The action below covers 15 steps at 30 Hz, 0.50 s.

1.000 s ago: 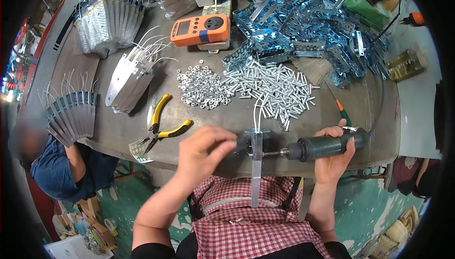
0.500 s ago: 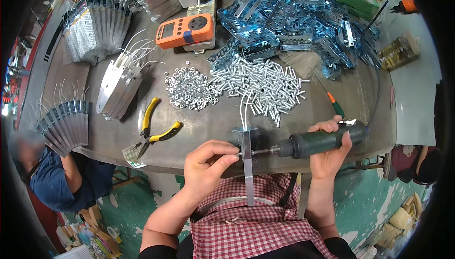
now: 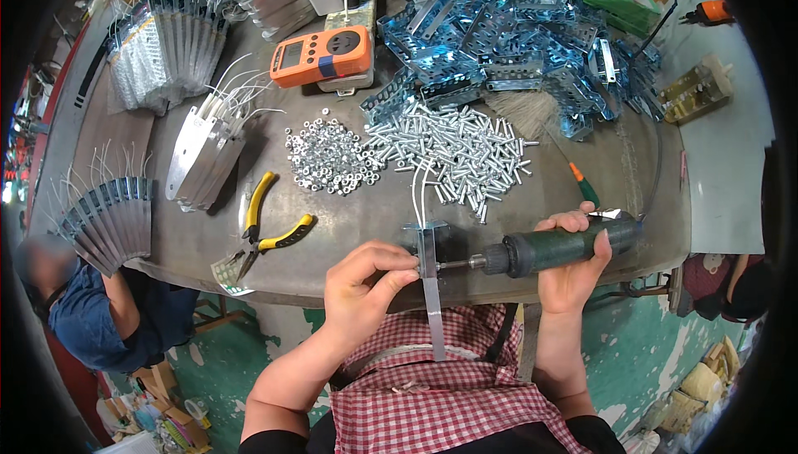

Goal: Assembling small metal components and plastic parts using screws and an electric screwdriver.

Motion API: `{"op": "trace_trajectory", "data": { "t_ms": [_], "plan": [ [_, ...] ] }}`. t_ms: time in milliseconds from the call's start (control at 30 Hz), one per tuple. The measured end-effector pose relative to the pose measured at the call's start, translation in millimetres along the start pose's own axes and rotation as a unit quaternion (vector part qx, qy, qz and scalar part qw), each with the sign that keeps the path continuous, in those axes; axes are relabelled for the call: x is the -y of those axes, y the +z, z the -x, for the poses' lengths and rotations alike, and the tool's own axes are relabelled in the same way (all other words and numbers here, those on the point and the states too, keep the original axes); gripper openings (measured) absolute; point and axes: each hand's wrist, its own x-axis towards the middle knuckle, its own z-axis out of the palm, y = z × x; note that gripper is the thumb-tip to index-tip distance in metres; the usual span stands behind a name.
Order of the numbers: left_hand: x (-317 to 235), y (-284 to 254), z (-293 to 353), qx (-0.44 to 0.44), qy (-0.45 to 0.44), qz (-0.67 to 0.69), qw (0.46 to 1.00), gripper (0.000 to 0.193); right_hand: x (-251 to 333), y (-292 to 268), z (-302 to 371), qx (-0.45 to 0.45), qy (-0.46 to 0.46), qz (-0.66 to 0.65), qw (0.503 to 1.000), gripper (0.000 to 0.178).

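My right hand (image 3: 568, 267) grips a dark green electric screwdriver (image 3: 553, 248), its fingers wrapped round the body. The bit (image 3: 455, 264) points left and meets the side of a narrow metal strip (image 3: 433, 308) with two white wires at its top. A bracket-like metal piece (image 3: 426, 228) sits on the strip's upper end. On the strip's other side, my left hand (image 3: 370, 283) is closed in a pinch, thumb and forefinger tips against it; what lies between them is hidden. Beyond are piles of bolts (image 3: 465, 150) and nuts (image 3: 332, 157).
Yellow-handled pliers (image 3: 287, 236) lie left of my hands. Further left stand bundles of wired metal strips (image 3: 208, 155). Behind are an orange meter (image 3: 320, 56) and heaped bluish brackets (image 3: 490, 38). A brush (image 3: 582, 184) lies at right. Another person (image 3: 100, 313) sits at left.
The screwdriver and my right hand have shifted slightly left, and the bit's exposed length before the strip looks shorter. The whole view has shifted a little. My left hand keeps its pinch.
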Motion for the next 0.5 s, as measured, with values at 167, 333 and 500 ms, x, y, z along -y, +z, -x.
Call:
{"op": "trace_trajectory", "data": {
  "t_ms": [167,333,500],
  "plan": [
    [-13.8,-5.5,-5.0,0.062,-0.163,-0.008,0.985,0.021,-2.5,5.5,-0.9,-0.014,0.004,0.02,1.0,0.04],
    [-11.0,-11.1,-7.0,0.084,-0.223,0.022,0.971,0.033,-0.4,-4.5,-4.4,0.019,-0.042,0.121,0.992,0.043],
    [-16.9,-11.7,-6.6,0.095,-0.254,0.005,0.962,0.049,-5.1,-9.6,-2.4,0.022,-0.041,0.153,0.987,0.046]
  ]
}}
